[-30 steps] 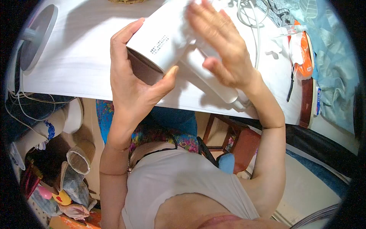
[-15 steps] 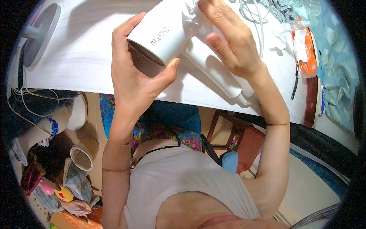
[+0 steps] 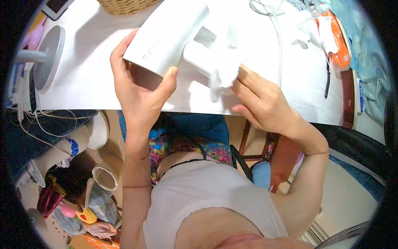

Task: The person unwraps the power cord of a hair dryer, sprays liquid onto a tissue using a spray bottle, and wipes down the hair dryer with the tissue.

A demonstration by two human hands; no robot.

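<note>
Two hands are at work, well apart. The left hand, spread wide in a C, is clamped on the one white dryer by its barrel's end, thumb on one side, fingers on the other. The right hand, half curled, grips one white tissue at the fingertips, by the dryer's handle; I cannot tell whether tissue and handle touch. The dryer is held over the counter, between one basket and the counter's near edge.
</note>
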